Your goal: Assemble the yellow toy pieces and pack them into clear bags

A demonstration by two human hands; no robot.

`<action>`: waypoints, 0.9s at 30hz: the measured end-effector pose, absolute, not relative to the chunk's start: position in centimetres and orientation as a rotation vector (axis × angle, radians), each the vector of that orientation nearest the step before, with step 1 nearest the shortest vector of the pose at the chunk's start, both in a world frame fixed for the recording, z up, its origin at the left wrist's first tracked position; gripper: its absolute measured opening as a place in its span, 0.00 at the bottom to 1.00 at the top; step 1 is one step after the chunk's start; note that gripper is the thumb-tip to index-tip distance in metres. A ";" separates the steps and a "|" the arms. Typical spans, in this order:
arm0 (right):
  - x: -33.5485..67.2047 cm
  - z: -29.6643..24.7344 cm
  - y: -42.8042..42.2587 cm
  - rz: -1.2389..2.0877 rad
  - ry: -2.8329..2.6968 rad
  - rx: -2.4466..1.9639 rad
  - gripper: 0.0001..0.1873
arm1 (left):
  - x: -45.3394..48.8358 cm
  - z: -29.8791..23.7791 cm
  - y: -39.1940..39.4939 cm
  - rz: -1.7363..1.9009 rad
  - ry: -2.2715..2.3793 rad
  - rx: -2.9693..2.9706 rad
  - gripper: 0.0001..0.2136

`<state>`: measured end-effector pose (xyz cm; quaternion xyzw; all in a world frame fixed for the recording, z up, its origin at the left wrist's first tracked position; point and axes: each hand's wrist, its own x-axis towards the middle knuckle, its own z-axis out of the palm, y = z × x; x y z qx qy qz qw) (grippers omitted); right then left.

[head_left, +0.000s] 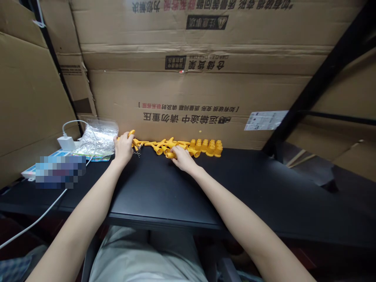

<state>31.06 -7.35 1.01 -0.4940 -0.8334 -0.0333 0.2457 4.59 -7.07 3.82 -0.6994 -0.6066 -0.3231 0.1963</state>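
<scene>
Two bare hands reach across a black worktop (164,188) at mid-frame. The left hand (123,149), left of centre, has its fingers curled around a yellow piece (131,132); the right hand (182,158), near centre, has its fingers closed about the end of a second yellow piece (169,155). Yellow branched parts (159,150) lie between them, with small metal bits (137,152) beside the left hand. Yellow knobbed parts (210,147) stand right of centre, before printed cardboard (188,89); a clear plastic bag (101,137) lies at left.

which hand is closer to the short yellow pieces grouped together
The right hand; the left hand is farther from the short yellow pieces, over beside the clear plastic packaging.
</scene>
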 end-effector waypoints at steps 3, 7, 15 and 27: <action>31.0 1.2 -7.6 -0.133 -2.335 -1.323 0.14 | 5.1 3.7 -7.2 -1.000 -1.511 -2.028 0.19; 30.8 1.4 -7.8 -0.132 -2.364 -1.341 0.14 | 5.4 3.7 -7.4 -1.158 -1.380 -2.047 0.17; 30.7 1.8 -8.2 -0.151 -2.320 -1.398 0.16 | 7.0 2.9 -6.9 -1.765 -1.716 -2.025 0.18; 30.4 2.1 -8.6 -0.133 -2.347 -1.537 0.17 | 8.2 0.9 -5.3 -2.737 -2.267 -1.952 0.16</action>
